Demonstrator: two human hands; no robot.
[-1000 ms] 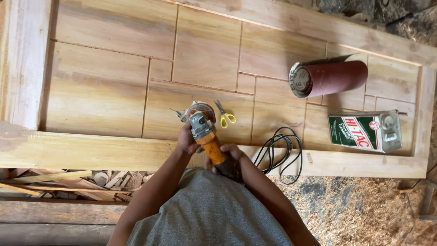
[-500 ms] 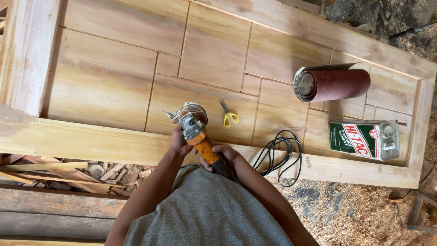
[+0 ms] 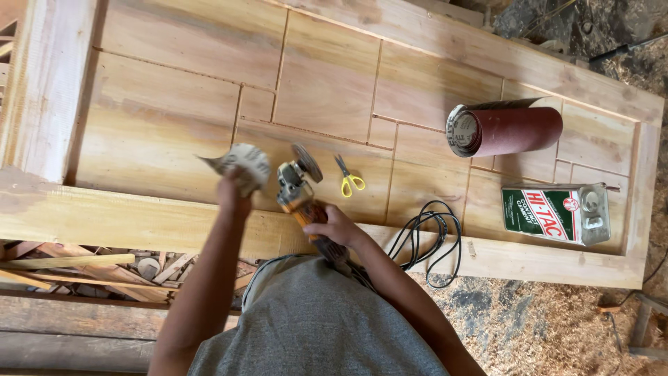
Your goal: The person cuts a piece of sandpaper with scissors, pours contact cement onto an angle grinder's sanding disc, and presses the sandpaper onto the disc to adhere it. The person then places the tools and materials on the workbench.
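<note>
Disc off the grinder, held clear above the door panel.

Our right hand [image 3: 332, 228] grips the angle grinder [image 3: 300, 193] by its orange body, backing pad bare; our left hand [image 3: 233, 189], at its nine o'clock, pinches a worn sanding disc [image 3: 240, 159]; sandpaper roll [image 3: 502, 129] waits at two o'clock, scissors [image 3: 348, 178] just right; refitting not yet done.

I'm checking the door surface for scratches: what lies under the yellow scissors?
The yellow scissors lie flat on a bare wooden door panel, beside a groove line. The patch of wood directly beneath them is covered, so its condition cannot be seen.
</note>
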